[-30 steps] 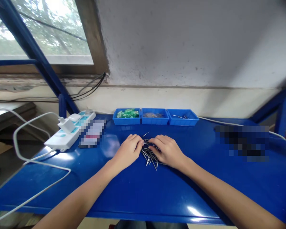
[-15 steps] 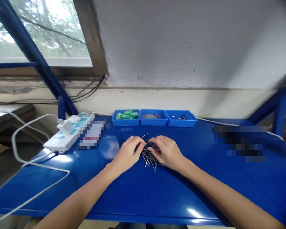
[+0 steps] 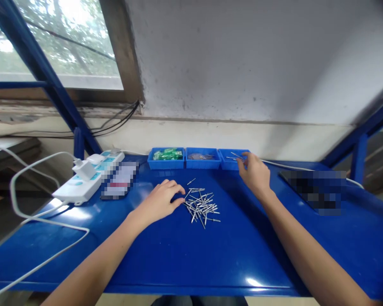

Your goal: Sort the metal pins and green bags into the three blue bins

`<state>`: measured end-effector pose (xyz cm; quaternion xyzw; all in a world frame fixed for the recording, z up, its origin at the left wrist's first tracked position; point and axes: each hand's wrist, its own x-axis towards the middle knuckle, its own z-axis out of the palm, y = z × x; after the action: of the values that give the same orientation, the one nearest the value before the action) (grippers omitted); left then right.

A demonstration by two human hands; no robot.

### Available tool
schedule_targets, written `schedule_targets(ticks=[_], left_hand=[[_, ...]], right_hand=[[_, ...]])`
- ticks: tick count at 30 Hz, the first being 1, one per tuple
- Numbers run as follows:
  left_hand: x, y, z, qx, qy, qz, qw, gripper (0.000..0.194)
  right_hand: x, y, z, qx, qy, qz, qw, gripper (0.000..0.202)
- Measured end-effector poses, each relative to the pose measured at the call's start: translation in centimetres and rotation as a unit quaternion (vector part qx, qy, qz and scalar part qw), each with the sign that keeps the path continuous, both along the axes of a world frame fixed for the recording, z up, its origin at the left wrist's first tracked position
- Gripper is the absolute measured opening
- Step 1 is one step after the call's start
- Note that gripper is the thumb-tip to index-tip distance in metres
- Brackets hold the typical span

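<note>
A loose pile of silver blind rivets (image 3: 201,206) lies on the blue table, with one rivet (image 3: 191,181) apart behind it. My left hand (image 3: 162,199) rests at the pile's left side, thumb and fingers apart, with nothing visible held between them. Over the right blue bin (image 3: 230,165), my right hand (image 3: 254,172) pinches blind rivets (image 3: 238,155) that stick out leftward from the fingertips. How many it holds is hard to tell, as other thin rivets lie in the bin just below.
Beside that bin stand a middle blue bin (image 3: 203,164) with small greyish contents and a left one (image 3: 166,165) with green packets. A white power strip (image 3: 83,182) with cables and a blurred phone (image 3: 119,180) lie left. A dark blurred object (image 3: 315,191) lies right.
My right hand has moved from the pile back and right to the right bin, with rivets in its fingers. My left hand has drawn slightly left and opened, and the pile now shows fully.
</note>
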<state>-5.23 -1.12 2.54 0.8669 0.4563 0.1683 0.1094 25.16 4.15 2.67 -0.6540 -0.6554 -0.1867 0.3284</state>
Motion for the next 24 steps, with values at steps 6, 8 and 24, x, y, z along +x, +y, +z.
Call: schedule_targets(ticks=[6, 8, 24], left_hand=[[0.4, -0.3, -0.5, -0.015, 0.042, -0.002, 0.999, 0.013], [0.8, -0.5, -0.5, -0.013, 0.057, 0.006, 0.998, 0.015], [2.1, -1.2, 0.3, -0.015, -0.101, 0.017, 0.995, 0.018]], right_hand=[[-1.3, -1.0, -1.5, -0.172, 0.003, 0.055, 0.984, 0.034], [-3.2, -2.0, -1.3, -0.164, 0.003, 0.16, 0.973, 0.032], [-8.4, -5.3, -1.4, -0.012, -0.097, 0.376, 0.921, 0.022]])
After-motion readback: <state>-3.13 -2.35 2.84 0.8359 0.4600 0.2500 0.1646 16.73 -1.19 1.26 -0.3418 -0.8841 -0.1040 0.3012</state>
